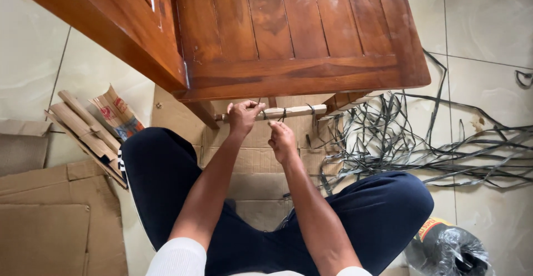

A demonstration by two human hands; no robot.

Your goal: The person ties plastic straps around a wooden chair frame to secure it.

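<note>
The left hand (242, 115) has its fingers curled shut around the pale wooden rung (288, 112) under the wooden chair (288, 37). Just beside it, the right hand (281, 140) pinches a dark strip (283, 115) looped over that rung, below its fingers' reach. Loose dark strips (422, 143) lie right of the fingers on flattened cardboard (261, 159) and a pale tiled floor (488, 26).
</note>
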